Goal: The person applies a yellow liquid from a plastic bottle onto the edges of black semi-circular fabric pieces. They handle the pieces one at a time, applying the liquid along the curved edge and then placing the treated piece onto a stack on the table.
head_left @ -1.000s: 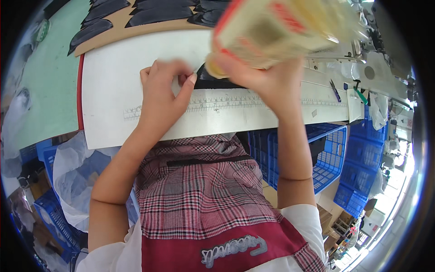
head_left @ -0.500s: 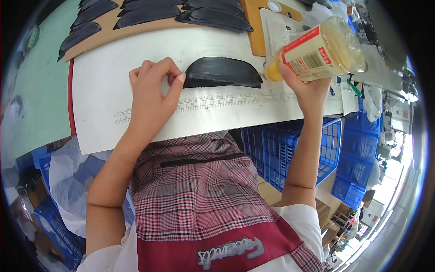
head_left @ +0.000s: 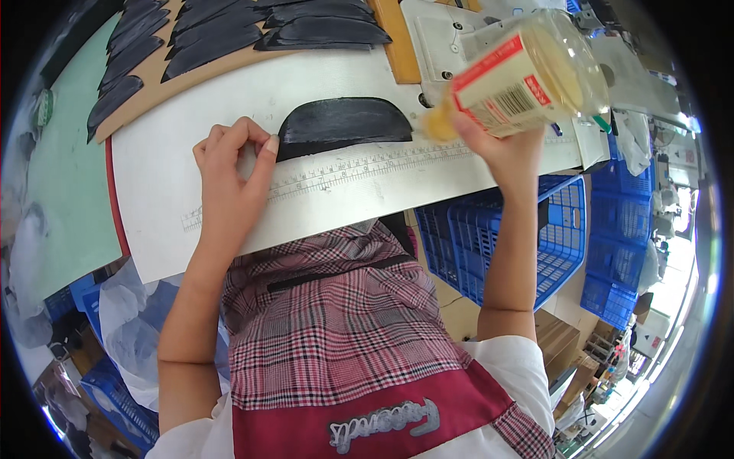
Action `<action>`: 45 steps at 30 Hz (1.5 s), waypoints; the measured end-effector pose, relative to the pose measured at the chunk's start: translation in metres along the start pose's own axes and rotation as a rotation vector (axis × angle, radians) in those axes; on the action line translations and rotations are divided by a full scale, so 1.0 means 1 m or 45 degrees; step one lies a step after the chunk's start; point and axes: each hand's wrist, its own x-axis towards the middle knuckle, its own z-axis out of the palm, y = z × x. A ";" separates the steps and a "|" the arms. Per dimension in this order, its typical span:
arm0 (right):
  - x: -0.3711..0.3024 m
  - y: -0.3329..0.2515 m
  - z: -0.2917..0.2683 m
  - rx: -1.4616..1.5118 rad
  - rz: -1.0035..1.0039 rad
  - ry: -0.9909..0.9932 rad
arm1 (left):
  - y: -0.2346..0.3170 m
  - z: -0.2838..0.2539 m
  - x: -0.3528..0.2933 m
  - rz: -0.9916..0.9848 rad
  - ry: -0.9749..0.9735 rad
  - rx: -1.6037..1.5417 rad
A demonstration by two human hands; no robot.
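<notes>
A black half-moon-shaped piece (head_left: 344,126) lies flat on the white work surface, its straight edge toward me. My left hand (head_left: 233,168) is closed, thumb and fingertips pinched at the piece's left corner. In my right hand (head_left: 508,157) is a clear plastic bottle (head_left: 527,73) with a red and white label and pale yellow contents. The bottle is tipped, its yellow nozzle pointing down and left, just off the right end of the piece. Motion blurs the nozzle, so I cannot tell whether it touches anything.
A printed ruler scale (head_left: 336,180) runs along the near part of the surface. Several similar black pieces (head_left: 206,50) lie in rows on a brown board (head_left: 141,115) at the back left. Below the right side stands a blue plastic crate (head_left: 466,252); a green surface (head_left: 69,206) adjoins at left.
The whole scene has shifted left in the picture with my head's movement. My left hand stays at the piece's left corner. The bottle remains tilted near the right end and is now blurred.
</notes>
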 end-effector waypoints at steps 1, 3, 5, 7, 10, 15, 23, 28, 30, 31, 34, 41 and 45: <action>-0.003 0.010 -0.012 0.014 0.032 0.052 | 0.001 0.000 -0.001 -0.014 0.006 -0.006; -0.014 0.033 -0.028 0.199 0.136 0.176 | 0.004 -0.002 0.001 -0.030 -0.027 -0.012; -0.020 0.041 -0.034 0.711 0.281 0.301 | 0.005 -0.008 0.002 -0.063 -0.086 0.005; -0.022 0.039 -0.027 0.876 0.303 0.312 | -0.001 -0.017 0.010 -0.215 -0.200 -0.290; -0.029 0.043 -0.014 1.141 0.272 0.258 | 0.006 -0.025 0.028 -0.015 -0.211 -0.075; -0.038 0.051 0.017 1.391 0.387 0.223 | 0.024 -0.007 0.052 0.270 -0.416 0.118; -0.041 0.057 0.020 1.603 0.345 0.203 | 0.049 -0.010 0.046 0.402 -0.389 0.333; -0.038 0.051 0.020 1.610 0.316 0.226 | 0.053 -0.011 0.042 0.548 -0.327 0.329; -0.039 0.053 0.019 1.596 0.309 0.226 | 0.055 -0.013 0.041 0.335 -0.372 0.194; -0.039 0.054 0.019 1.571 0.306 0.234 | 0.059 -0.017 0.040 0.116 -0.436 0.091; -0.039 0.055 0.019 1.581 0.269 0.259 | 0.049 -0.025 0.043 -0.329 -0.518 -0.307; -0.040 0.056 0.019 1.660 0.236 0.235 | 0.034 -0.037 0.034 -0.576 -0.611 -0.551; -0.041 0.056 0.021 1.707 0.243 0.159 | 0.035 -0.037 0.030 -0.484 -0.517 -0.470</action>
